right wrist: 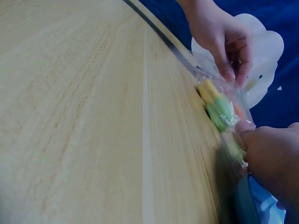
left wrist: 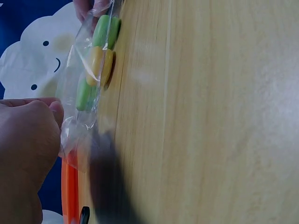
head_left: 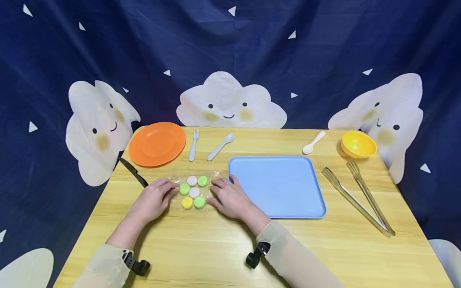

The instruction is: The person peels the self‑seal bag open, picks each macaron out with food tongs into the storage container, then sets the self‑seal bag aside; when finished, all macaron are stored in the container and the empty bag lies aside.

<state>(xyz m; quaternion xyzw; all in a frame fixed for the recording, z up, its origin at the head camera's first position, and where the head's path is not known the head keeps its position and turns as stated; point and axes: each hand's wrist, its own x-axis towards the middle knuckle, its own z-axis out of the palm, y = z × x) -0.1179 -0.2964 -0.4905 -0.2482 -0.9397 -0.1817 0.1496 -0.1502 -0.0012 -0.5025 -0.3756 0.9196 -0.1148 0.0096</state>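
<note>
A clear plastic bag [head_left: 180, 175] of several macarons lies left of the blue tray. Inside are green macarons [head_left: 199, 202], pale ones [head_left: 194, 193] and one yellow macaron [head_left: 187, 203]. My left hand [head_left: 153, 200] pinches the bag's left side between thumb and fingers. At its right side my right hand [head_left: 230, 198] pinches the plastic, the wrist passing over the tray's near-left corner. The left wrist view shows the bag [left wrist: 70, 128] standing slightly off the wood at the left thumb. Both hands hold the bag [right wrist: 242, 99] in the right wrist view.
The blue tray [head_left: 277, 188] is beside my right hand. An orange plate [head_left: 157, 144], black knife [head_left: 133, 172], fork [head_left: 193, 146] and blue-grey spoon [head_left: 220, 147] lie behind on the left. Right are a pale spoon [head_left: 314, 143], yellow bowl [head_left: 359, 145] and metal tongs [head_left: 360, 204].
</note>
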